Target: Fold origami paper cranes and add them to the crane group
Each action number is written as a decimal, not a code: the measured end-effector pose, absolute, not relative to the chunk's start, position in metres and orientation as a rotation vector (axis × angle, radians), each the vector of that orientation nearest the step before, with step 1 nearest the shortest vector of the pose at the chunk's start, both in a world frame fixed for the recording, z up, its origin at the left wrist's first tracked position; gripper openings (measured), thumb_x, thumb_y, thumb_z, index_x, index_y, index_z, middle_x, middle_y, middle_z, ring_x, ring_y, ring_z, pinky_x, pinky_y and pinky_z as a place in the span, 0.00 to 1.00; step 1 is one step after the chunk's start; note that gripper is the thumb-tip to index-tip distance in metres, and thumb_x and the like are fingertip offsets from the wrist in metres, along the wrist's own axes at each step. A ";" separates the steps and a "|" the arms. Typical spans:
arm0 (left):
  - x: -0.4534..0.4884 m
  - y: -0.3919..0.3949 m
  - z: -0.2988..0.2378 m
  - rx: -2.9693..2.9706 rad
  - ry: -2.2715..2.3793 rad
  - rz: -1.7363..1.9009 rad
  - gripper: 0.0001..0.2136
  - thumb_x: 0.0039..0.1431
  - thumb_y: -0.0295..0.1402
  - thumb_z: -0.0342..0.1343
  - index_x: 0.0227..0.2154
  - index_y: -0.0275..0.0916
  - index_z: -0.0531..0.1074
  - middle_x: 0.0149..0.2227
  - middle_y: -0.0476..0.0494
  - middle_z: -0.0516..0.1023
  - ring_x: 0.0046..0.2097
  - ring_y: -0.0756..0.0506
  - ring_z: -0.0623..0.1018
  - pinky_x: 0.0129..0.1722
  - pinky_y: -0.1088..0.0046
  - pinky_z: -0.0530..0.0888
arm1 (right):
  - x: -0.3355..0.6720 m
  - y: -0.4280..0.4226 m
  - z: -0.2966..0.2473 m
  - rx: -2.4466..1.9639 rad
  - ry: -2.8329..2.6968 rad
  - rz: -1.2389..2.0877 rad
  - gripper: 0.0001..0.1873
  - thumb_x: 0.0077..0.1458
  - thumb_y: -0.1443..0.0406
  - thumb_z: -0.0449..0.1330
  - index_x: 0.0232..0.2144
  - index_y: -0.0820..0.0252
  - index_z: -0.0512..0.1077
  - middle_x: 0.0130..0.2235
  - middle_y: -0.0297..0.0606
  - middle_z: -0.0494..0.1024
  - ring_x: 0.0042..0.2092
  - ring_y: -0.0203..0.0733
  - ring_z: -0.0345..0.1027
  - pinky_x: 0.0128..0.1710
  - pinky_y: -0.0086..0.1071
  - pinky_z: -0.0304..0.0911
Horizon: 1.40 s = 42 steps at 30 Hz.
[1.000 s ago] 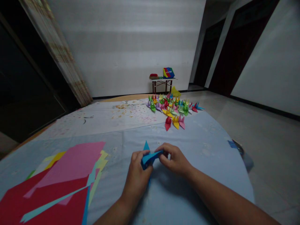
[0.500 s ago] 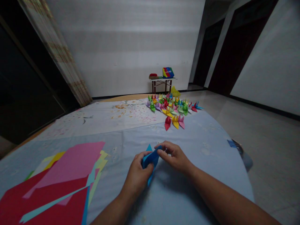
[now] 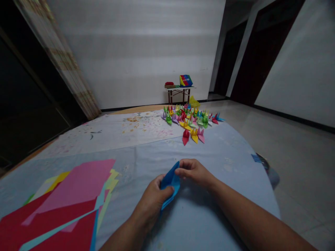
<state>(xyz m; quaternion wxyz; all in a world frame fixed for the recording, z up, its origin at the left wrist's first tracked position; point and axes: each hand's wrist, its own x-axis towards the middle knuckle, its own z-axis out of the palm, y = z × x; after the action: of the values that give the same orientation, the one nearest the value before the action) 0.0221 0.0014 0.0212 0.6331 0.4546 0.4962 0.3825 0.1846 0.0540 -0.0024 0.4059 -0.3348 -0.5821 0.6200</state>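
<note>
A folded piece of blue origami paper (image 3: 171,179) is held up above the light blue tablecloth (image 3: 220,205). My left hand (image 3: 154,195) grips its lower left side, the thumb pressed on the front face. At the upper right tip, my right hand (image 3: 192,170) pinches the paper between thumb and curled fingers. Farther back on the table stand several folded paper cranes (image 3: 194,135) in many colours; the nearest are red, yellow and pink.
On the left lies a loose pile of coloured paper sheets (image 3: 78,181), with pink and red on top. Beyond the table, a small side table (image 3: 180,88) bears a colourful box (image 3: 186,81). The round table's edge curves along the right.
The blue paper has turned in my hands, its folded layers now spread so that a broad face shows. My right hand has stayed at its upper tip. The view has shifted slightly.
</note>
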 end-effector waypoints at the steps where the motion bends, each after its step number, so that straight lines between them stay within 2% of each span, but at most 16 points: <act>1: 0.023 0.001 0.021 1.040 1.141 0.876 0.18 0.40 0.27 0.57 0.40 0.34 0.71 0.27 0.50 0.73 0.25 0.52 0.68 0.27 0.78 0.63 | 0.184 0.055 -0.004 -0.855 -1.449 1.570 0.17 0.41 0.56 0.65 0.21 0.64 0.67 0.18 0.26 0.65 0.20 0.26 0.55 0.20 0.23 0.49; 9: 0.025 0.003 0.015 1.069 1.204 0.874 0.19 0.40 0.30 0.58 0.40 0.34 0.70 0.28 0.48 0.74 0.27 0.51 0.69 0.27 0.77 0.64 | 0.181 0.055 -0.005 -0.936 -1.404 1.527 0.19 0.39 0.54 0.65 0.20 0.65 0.67 0.16 0.27 0.65 0.18 0.26 0.54 0.18 0.23 0.47; 16: 0.023 0.003 0.015 1.084 1.107 0.886 0.17 0.41 0.28 0.57 0.39 0.35 0.71 0.30 0.48 0.75 0.29 0.49 0.72 0.30 0.76 0.65 | 0.184 0.053 0.002 -0.913 -1.477 1.533 0.19 0.42 0.52 0.63 0.24 0.64 0.70 0.20 0.30 0.69 0.21 0.29 0.60 0.22 0.24 0.56; 21: 0.023 0.003 0.013 1.122 1.201 0.881 0.17 0.42 0.30 0.58 0.39 0.35 0.71 0.28 0.49 0.75 0.28 0.49 0.71 0.29 0.76 0.65 | 0.183 0.053 0.001 -0.986 -1.451 1.422 0.19 0.41 0.52 0.63 0.21 0.63 0.70 0.18 0.29 0.66 0.20 0.29 0.58 0.21 0.24 0.54; 32: 0.018 0.008 0.005 1.142 1.253 1.048 0.19 0.44 0.31 0.58 0.42 0.34 0.69 0.35 0.43 0.77 0.35 0.44 0.75 0.38 0.70 0.68 | 0.174 0.048 -0.008 -1.051 -1.707 1.254 0.13 0.44 0.58 0.62 0.28 0.64 0.73 0.24 0.32 0.70 0.25 0.30 0.58 0.24 0.24 0.54; 37: 0.019 0.007 0.009 1.180 1.307 1.081 0.17 0.43 0.31 0.59 0.40 0.36 0.70 0.33 0.46 0.77 0.35 0.45 0.75 0.38 0.71 0.68 | 0.171 0.046 -0.010 -1.058 -1.680 1.381 0.10 0.46 0.61 0.60 0.24 0.65 0.71 0.19 0.29 0.65 0.21 0.28 0.55 0.20 0.23 0.50; 42: 0.019 0.008 0.008 1.191 1.312 1.090 0.18 0.42 0.32 0.61 0.40 0.36 0.70 0.33 0.46 0.77 0.36 0.45 0.75 0.37 0.73 0.68 | 0.169 0.046 -0.009 -1.057 -1.619 1.366 0.07 0.45 0.64 0.60 0.23 0.65 0.70 0.20 0.28 0.65 0.22 0.28 0.55 0.21 0.23 0.51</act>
<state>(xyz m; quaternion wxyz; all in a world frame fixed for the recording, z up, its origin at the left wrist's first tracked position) 0.0193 0.0079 0.0081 0.5061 0.4936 0.5439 0.4521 0.1689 0.0457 -0.0093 0.3774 -0.4135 -0.6333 0.5344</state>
